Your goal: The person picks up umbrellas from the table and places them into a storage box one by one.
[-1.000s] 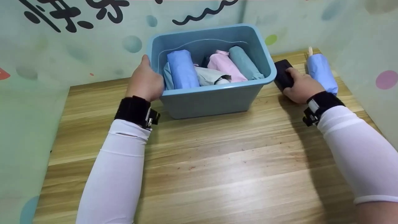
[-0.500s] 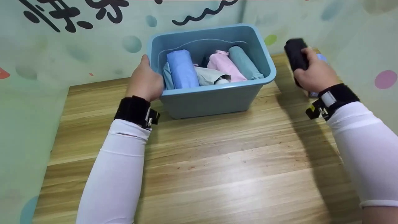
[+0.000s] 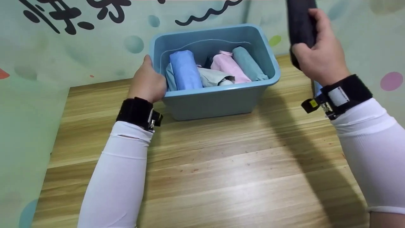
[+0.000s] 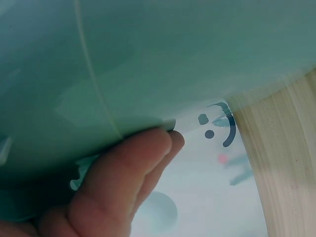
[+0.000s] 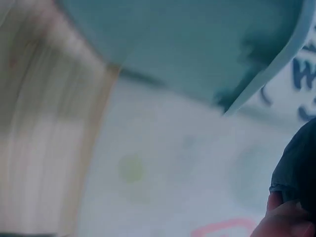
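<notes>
My left hand (image 3: 147, 80) grips the left rim of a blue plastic bin (image 3: 212, 103), which stands on the wooden table. In the left wrist view, the fingers (image 4: 123, 173) lie against the bin's outer wall. Inside the bin lie several rolled-up folding umbrellas: a blue one (image 3: 186, 69), a pink one (image 3: 229, 66), a teal one (image 3: 250, 63) and a pale grey-green one (image 3: 213, 77). Raised at the upper right, my right hand (image 3: 322, 52) holds a black folded umbrella (image 3: 301, 23) above and right of the bin. Its top end is cut off by the head view's edge.
A second blue umbrella (image 3: 317, 88) on the table is mostly hidden behind my right wrist. Patterned walls (image 3: 95, 57) stand close behind the bin and at both sides. The wooden tabletop (image 3: 221, 171) stretches in front of the bin.
My right hand has lifted the black umbrella from the table beside the bin, up and slightly right, tilting it more upright. The left hand and the bin stay in place.
</notes>
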Motion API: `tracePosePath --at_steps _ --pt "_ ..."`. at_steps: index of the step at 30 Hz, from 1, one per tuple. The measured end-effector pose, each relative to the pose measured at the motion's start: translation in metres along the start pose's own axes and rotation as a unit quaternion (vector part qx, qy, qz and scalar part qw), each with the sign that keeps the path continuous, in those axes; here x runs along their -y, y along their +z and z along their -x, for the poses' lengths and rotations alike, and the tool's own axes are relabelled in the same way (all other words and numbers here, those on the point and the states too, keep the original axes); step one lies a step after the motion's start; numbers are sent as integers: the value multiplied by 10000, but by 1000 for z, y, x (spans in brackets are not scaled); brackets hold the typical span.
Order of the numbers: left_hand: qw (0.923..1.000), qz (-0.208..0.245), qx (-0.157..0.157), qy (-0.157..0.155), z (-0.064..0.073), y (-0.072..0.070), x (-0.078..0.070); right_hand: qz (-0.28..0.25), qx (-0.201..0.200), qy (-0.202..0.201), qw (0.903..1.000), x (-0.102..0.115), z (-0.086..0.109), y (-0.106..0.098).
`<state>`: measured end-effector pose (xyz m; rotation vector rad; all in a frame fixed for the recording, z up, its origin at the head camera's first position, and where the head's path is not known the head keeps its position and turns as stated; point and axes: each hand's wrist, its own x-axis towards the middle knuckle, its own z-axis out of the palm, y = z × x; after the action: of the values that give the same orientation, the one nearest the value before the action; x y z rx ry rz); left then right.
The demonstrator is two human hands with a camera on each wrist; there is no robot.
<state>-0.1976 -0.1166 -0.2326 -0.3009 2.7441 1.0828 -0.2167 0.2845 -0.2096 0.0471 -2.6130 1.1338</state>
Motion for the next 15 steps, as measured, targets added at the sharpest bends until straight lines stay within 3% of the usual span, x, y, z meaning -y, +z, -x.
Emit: tracePosePath --at_steps 6,11,15 --pt "9999 -140 -8 47 -1 -1 2 91 326 -521 9981 36 7 21" --pt "9999 -123 -13 21 -2 0 4 406 1168 -826 9889 53 8 43" --pt "9999 -99 7 24 -2 2 3 957 1658 -931 9771 57 10 61"
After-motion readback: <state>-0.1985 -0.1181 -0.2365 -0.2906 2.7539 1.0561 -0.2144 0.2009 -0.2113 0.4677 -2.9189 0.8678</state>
